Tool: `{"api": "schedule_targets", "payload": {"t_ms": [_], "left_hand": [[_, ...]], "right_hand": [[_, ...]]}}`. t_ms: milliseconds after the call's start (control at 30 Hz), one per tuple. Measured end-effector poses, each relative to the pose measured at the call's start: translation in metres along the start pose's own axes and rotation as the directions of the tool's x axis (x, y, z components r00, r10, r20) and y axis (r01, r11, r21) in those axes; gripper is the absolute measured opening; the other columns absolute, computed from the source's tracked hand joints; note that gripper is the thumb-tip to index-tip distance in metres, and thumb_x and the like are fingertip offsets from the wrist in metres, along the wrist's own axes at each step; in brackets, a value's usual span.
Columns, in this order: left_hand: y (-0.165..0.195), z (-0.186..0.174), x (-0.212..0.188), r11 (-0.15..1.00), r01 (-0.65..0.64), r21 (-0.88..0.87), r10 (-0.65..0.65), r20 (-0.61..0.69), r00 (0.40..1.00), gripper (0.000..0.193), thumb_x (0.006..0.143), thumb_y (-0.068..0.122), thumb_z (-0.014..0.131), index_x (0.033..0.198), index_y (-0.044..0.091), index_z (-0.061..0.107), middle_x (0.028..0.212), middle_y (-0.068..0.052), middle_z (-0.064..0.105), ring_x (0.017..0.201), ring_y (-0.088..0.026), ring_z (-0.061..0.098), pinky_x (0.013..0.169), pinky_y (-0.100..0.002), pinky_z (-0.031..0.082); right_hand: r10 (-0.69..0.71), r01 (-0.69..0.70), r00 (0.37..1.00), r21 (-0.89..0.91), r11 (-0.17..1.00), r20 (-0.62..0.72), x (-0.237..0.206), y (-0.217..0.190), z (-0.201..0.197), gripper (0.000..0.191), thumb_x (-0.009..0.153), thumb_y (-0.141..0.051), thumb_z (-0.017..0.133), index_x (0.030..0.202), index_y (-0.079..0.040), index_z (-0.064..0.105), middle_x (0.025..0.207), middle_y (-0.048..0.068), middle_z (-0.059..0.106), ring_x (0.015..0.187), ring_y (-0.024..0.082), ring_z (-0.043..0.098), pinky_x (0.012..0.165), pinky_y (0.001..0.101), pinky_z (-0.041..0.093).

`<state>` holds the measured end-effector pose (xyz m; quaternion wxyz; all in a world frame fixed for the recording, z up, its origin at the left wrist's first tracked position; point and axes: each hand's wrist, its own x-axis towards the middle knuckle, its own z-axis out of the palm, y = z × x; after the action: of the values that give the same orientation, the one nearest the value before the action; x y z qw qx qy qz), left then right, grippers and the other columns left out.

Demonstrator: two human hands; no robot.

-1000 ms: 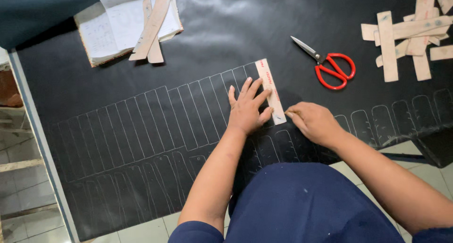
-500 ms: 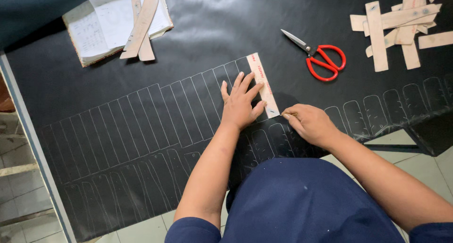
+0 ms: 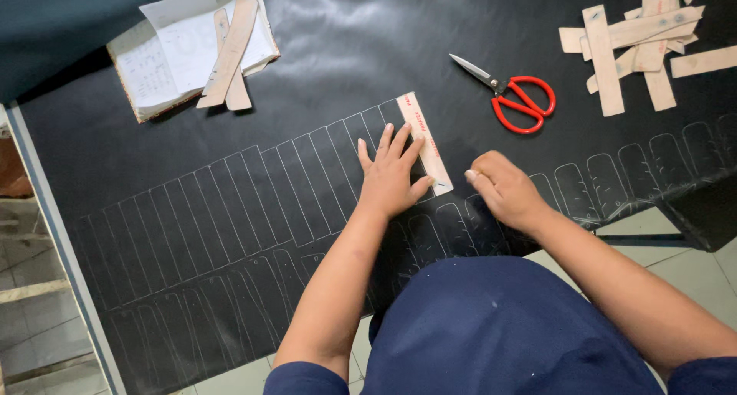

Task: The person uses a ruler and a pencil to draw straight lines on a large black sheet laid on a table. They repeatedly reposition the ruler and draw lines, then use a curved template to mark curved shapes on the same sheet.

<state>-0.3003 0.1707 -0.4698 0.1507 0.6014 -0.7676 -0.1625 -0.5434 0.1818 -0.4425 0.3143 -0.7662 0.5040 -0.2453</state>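
Right hand [image 3: 503, 189] shifted slightly rightward off long tan cardboard strip template [image 3: 424, 143]; left hand [image 3: 390, 176] flat, fingers spread, pinning template on black sheet [image 3: 322, 80] over worktop. Right grip curled; contents indiscernible. Many outlines traced; sheet's upper part bare, nothing cut.
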Motion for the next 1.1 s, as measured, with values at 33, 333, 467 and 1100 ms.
{"api": "schedule_targets", "payload": {"t_ms": [33,333,467,1100], "left_hand": [[0.002,0.000,0.001,1.000,0.002,-0.006,-0.002,-0.006,1.000,0.082,0.076,0.049,0.078,0.147,0.019,0.049,0.161,-0.007,0.037,0.153,-0.033,0.024,0.116,-0.074,0.005],[0.027,0.009,0.019,0.999,0.038,-0.024,-0.038,0.000,0.999,0.093,0.075,0.055,0.078,0.153,0.019,0.042,0.162,0.001,0.037,0.155,-0.034,0.020,0.118,-0.074,0.002],[0.026,0.010,0.020,0.999,0.035,-0.027,-0.035,0.000,0.999,0.091,0.075,0.055,0.078,0.152,0.020,0.044,0.162,0.002,0.038,0.155,-0.034,0.020,0.117,-0.074,0.002],[0.019,0.027,0.016,0.999,-0.009,-0.034,0.007,-0.048,0.999,0.080,0.077,0.052,0.078,0.147,0.022,0.054,0.162,-0.001,0.039,0.155,-0.033,0.023,0.117,-0.074,0.004]], "right_hand": [[-0.019,0.019,0.999,0.009,1.000,-0.029,0.001,0.003,-0.001,0.018,0.101,-0.021,0.061,0.109,-0.007,0.069,0.106,0.007,0.064,0.100,0.026,0.067,0.087,0.0372,0.053],[0.083,-0.070,0.994,-0.183,0.981,0.067,0.005,0.025,0.001,0.054,0.084,-0.029,0.076,0.135,-0.015,0.066,0.116,0.008,0.058,0.100,0.027,0.065,0.083,0.0397,0.054],[0.110,-0.094,0.992,-0.210,0.973,0.068,0.004,0.029,0.003,0.052,0.084,-0.031,0.076,0.134,-0.021,0.068,0.114,0.006,0.058,0.098,0.025,0.066,0.082,0.0386,0.055],[0.113,-0.093,0.992,-0.264,0.960,0.062,0.003,0.031,0.008,0.050,0.083,-0.034,0.078,0.132,-0.026,0.070,0.109,0.006,0.056,0.093,0.024,0.065,0.077,0.0389,0.055]]}}
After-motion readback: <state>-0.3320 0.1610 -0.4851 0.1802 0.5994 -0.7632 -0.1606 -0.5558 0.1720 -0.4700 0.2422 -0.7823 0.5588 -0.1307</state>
